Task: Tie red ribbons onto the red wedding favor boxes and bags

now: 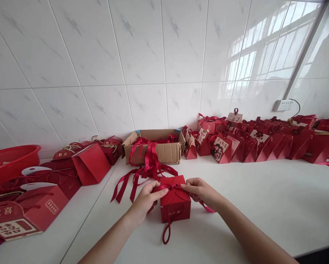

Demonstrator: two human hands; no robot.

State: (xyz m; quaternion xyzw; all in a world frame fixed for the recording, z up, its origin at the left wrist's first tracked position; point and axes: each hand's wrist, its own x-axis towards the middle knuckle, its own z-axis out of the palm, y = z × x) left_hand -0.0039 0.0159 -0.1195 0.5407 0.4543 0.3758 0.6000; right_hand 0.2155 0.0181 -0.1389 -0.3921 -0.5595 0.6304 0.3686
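A small red gift box (pixel 175 211) stands upright on the white table, its top flaps folded together. Across its top runs a red ribbon (pixel 174 186) with a knot or bow at the middle. My left hand (pixel 150 196) pinches the ribbon at the left of the knot, thumb on the box top. On the other side, my right hand (pixel 199 189) grips the ribbon between thumb and fingers, and a loose end hangs below it. From the box front a red cord loop (pixel 166 234) droops onto the table.
Behind the box, a cardboard box (pixel 167 153) holds red ribbons, several spilling over its front. Rows of red gift boxes (pixel 260 145) line the wall at right. More red boxes (pixel 91 165) and a red basin (pixel 18 156) stand at left. A power socket (pixel 284 105) is on the tiled wall.
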